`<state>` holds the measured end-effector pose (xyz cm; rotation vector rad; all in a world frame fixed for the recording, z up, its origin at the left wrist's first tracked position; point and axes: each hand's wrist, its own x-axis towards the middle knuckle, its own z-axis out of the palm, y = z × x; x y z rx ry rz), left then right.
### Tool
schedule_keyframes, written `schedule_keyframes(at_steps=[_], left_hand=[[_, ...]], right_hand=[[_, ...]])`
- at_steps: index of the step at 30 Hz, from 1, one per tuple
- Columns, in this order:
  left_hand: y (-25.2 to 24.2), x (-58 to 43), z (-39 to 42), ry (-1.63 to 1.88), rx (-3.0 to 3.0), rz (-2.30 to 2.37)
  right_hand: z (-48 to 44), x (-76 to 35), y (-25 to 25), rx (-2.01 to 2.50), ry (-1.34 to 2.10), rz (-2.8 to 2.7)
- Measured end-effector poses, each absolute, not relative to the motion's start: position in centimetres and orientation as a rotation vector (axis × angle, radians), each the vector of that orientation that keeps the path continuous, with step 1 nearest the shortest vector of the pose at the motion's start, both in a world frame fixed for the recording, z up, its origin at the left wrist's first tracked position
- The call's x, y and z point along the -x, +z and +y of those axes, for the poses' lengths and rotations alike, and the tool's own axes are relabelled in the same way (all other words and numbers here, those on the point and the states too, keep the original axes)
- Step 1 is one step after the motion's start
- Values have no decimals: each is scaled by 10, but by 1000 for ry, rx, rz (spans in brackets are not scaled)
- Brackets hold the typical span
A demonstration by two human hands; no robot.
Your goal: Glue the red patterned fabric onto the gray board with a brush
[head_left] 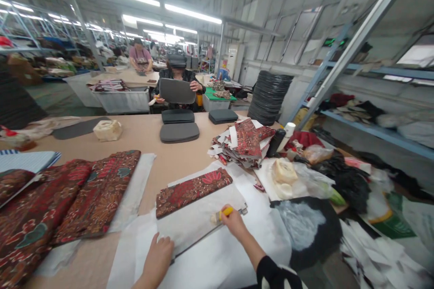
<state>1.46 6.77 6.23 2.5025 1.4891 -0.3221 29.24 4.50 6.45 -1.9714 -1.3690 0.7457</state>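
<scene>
My right hand [233, 222] is closed around the yellow handle of a brush [217, 217]. Its pale bristles touch a light grey sheet [193, 224] that lies on white paper [264, 239]. At the sheet's near left corner, my left hand [158, 255] rests with its fingers stretched out on the edge. Along the sheet's far side lies a folded strip of red-brown patterned fabric [195, 191]. To the right, a dark round mat [308, 228] bears a smear of whitish, wet-looking paste [300, 221].
Folded patterned fabric [98, 194] covers the table's left side. A pile of fabric pieces [240, 142], a yellowish block [285, 170] and plastic bags crowd the right. Stacked dark pads [179, 132] lie opposite, where a co-worker [176, 76] holds up a grey panel [177, 91].
</scene>
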Motion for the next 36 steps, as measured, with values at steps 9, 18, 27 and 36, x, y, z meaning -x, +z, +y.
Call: schedule_keyframes(at_steps=[9, 18, 27, 36], left_hand=[[61, -19, 81, -436, -2371, 1613], [82, -25, 97, -402, -2328, 1702], [80, -22, 129, -163, -2333, 1735], [77, -32, 189, 210, -1979, 1822]], right_hand=[[63, -385, 96, 2451, 409, -1407], [43, -406, 89, 2426, 477, -1398], [43, -382, 85, 2148, 593, -1375], [43, -317, 73, 1641, 1383, -647]])
